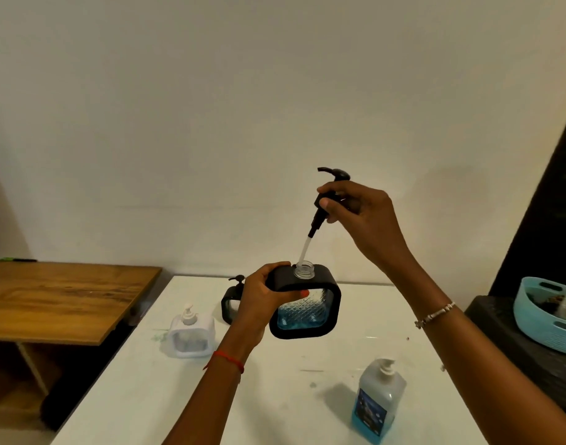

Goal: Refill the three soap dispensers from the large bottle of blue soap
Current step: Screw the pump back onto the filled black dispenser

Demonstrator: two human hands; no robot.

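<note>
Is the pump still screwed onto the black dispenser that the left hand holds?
No, the right hand holds the pump lifted above the black dispenser, with only its tube at the open neck.

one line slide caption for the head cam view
Left hand holds black dispenser, right hand holds its pump above the neck.

Glossy white table [307,412], grained wood desk [60,297], textured clear dispenser [307,308].

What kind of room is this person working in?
Probably a plain room in a home or small office, though I can't be sure. A white table stands against a bare wall, a wooden desk sits beside it, and a light blue basket rests on a dark stand.
</note>
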